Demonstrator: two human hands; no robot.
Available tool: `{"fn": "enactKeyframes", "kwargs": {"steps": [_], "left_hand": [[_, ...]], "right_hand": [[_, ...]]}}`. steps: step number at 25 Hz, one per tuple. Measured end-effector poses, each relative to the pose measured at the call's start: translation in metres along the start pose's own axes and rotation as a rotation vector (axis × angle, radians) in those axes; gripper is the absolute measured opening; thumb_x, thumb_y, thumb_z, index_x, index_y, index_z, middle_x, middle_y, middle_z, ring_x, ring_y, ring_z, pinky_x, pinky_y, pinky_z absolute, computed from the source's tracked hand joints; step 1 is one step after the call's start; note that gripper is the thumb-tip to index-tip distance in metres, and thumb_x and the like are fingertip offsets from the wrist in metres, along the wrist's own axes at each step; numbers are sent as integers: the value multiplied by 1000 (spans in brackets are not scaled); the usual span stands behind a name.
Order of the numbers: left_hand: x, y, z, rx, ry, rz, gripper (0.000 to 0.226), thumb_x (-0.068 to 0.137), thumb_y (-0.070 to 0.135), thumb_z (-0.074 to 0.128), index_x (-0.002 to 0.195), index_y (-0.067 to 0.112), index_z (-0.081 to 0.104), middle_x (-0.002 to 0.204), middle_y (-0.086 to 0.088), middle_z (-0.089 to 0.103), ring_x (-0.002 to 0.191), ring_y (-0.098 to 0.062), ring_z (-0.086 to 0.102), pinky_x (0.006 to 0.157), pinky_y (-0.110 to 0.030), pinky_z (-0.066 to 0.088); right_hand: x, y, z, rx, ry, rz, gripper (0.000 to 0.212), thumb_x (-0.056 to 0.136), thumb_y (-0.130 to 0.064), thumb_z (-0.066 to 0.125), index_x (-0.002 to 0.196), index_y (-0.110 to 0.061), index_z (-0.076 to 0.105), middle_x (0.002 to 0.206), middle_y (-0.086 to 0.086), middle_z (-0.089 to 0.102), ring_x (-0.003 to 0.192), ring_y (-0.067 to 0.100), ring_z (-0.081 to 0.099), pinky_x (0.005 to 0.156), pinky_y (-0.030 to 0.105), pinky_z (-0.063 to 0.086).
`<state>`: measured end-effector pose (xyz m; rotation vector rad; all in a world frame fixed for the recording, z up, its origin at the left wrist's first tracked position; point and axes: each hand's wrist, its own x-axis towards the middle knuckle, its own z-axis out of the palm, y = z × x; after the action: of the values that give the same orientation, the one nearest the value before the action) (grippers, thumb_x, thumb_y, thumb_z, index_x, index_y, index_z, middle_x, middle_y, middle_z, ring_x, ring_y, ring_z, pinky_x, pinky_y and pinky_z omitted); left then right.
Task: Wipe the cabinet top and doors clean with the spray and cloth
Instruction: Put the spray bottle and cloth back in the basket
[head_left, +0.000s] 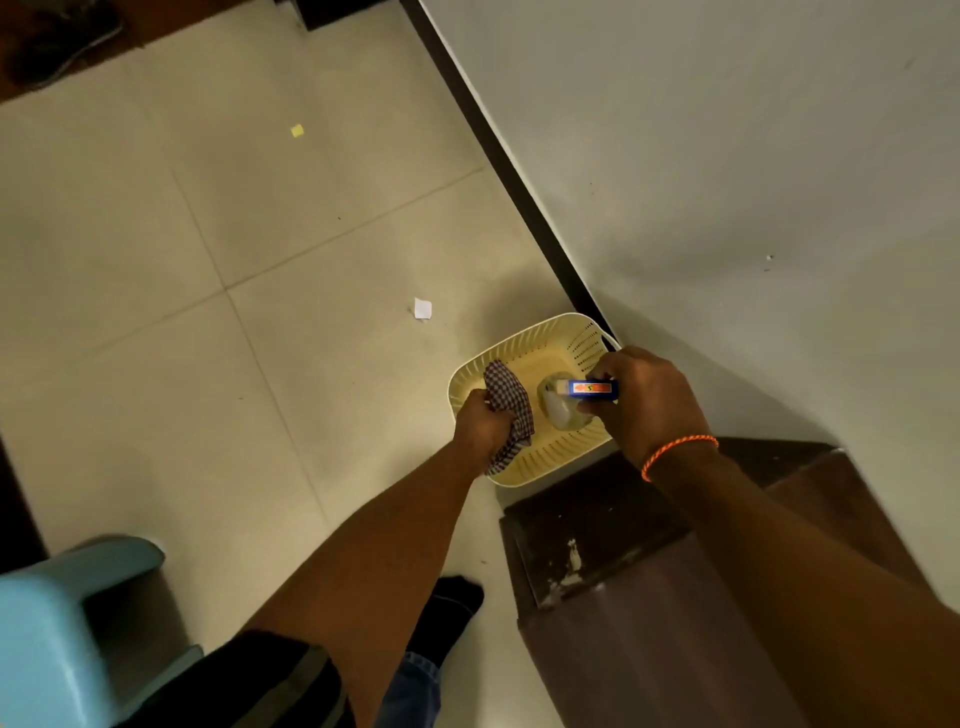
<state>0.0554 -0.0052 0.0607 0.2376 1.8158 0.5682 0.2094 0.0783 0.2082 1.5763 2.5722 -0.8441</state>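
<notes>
1. Head view, looking steeply down: a cream plastic basket (524, 343) with slotted, ribbed walls and rounded corners sits on a pale, smooth tiled floor (208, 234), against a dark skirting strip at the foot of a plain white wall (727, 156).
2. The left hand (480, 428) is clenched around a crumpled checked cloth (511, 405), soft and woven, hanging over the basket's near rim.
3. The right hand (647, 402), with an orange thread band at the wrist, has its fingers wrapped around the blue and white head of a spray bottle (563, 402); the clear rounded body stands inside the basket.
4. A dark brown wooden cabinet (649, 597), boxy, with white flecks on its top corner, stands just beside the basket.
5. A light blue plastic stool (67, 613) sits at lower left; two paper scraps lie on the tiles.
</notes>
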Motion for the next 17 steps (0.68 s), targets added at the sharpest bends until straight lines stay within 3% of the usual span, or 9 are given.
{"fn": "enactKeyframes", "kwargs": {"steps": [4, 11, 14, 16, 17], "left_hand": [[44, -16, 25, 16, 4, 5, 48, 102, 10, 55, 147, 3, 40, 145, -16, 53, 134, -35, 52, 109, -47, 49], [88, -40, 44, -68, -57, -71, 67, 99, 44, 64, 149, 10, 35, 138, -9, 53, 120, -26, 56, 93, -37, 51], [90, -47, 45, -80, -65, -30, 48, 98, 48, 64, 132, 18, 48, 118, 1, 57, 107, -18, 58, 82, -30, 50], [86, -48, 43, -78, -105, -18, 37, 98, 51, 63, 122, 25, 51, 115, 3, 59, 104, -15, 58, 90, -34, 50], [86, -47, 41, -68, -124, 6, 45, 98, 54, 62, 129, 24, 49, 121, 1, 60, 111, -17, 58, 95, -35, 50]], "right_hand": [[20, 32, 41, -5, -79, 57, 24, 78, -14, 83, 97, -6, 71, 100, 11, 68, 84, 21, 60, 78, 33, 52], [42, 49, 66, 0, -119, 34, 22, 75, -11, 85, 89, -7, 68, 96, 8, 66, 83, 19, 59, 77, 31, 51], [48, 45, 71, -8, -115, 25, 23, 75, -11, 84, 90, -7, 67, 97, 10, 66, 84, 22, 61, 76, 31, 50], [53, 42, 72, -37, -133, 28, 25, 76, -12, 84, 94, -8, 67, 100, 10, 67, 87, 25, 63, 76, 31, 49], [55, 41, 71, -57, -136, 31, 28, 76, -13, 84, 98, -8, 67, 103, 10, 68, 90, 26, 65, 79, 33, 51]]}}
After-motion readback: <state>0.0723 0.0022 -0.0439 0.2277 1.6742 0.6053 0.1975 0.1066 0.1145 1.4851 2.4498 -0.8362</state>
